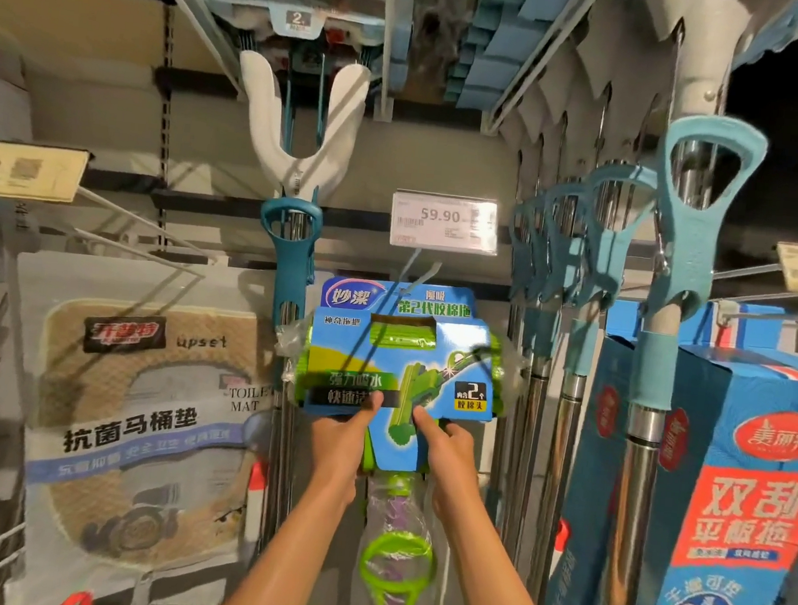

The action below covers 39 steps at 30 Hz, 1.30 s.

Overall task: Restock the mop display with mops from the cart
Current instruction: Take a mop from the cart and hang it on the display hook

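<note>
The packaged mop (400, 370) hangs below the price tag (444, 222), between the toilet mat pack (132, 423) and hanging mops (584, 281)

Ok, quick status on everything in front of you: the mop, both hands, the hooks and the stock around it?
Green mop: head up, held against the display, hook seating not visible.
Left hand: grips the mop's card lower edge.
Right hand: grips the card lower edge.
Price tag: in place, reads 59.90.
Blue-handled mops: hanging in a row at right.
White-forked mop: hanging at left.
Toilet mat pack: hanging, sealed.
Blue mop box: upright, closed.
</note>
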Each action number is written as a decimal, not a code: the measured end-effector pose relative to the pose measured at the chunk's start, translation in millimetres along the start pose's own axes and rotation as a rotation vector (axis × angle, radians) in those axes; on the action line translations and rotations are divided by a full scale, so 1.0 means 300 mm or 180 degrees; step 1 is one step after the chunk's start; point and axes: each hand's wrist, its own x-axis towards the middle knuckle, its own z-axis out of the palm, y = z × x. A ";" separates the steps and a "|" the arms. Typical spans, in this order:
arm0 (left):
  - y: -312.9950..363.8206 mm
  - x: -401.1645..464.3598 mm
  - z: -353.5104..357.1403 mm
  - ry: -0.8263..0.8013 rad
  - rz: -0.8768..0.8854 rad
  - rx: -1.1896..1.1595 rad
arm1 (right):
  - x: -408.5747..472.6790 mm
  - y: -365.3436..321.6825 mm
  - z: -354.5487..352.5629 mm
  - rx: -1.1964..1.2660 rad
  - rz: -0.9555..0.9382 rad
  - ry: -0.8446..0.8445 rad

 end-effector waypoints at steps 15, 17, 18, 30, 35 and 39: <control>-0.105 0.107 0.037 -0.0149 0.0256 -0.0006 | 0.145 0.110 -0.029 0.0028 0.0091 0.0063; -0.112 0.116 0.038 -0.0191 0.0113 0.0033 | 0.153 0.110 -0.028 0.0006 0.0090 0.0064; -0.116 0.128 0.035 -0.0229 0.0020 0.0038 | 0.156 0.110 -0.027 -0.0011 0.0087 0.0051; -0.129 0.241 0.007 -0.0280 -0.0440 0.0247 | 0.183 0.139 0.009 0.0009 -0.0004 -0.0040; -0.137 0.262 -0.014 -0.0391 -0.0510 0.0244 | 0.185 0.175 0.017 -0.0009 -0.0015 -0.0031; -0.150 0.275 -0.026 -0.0496 -0.0513 0.0215 | 0.181 0.187 0.016 -0.0129 -0.0010 -0.0043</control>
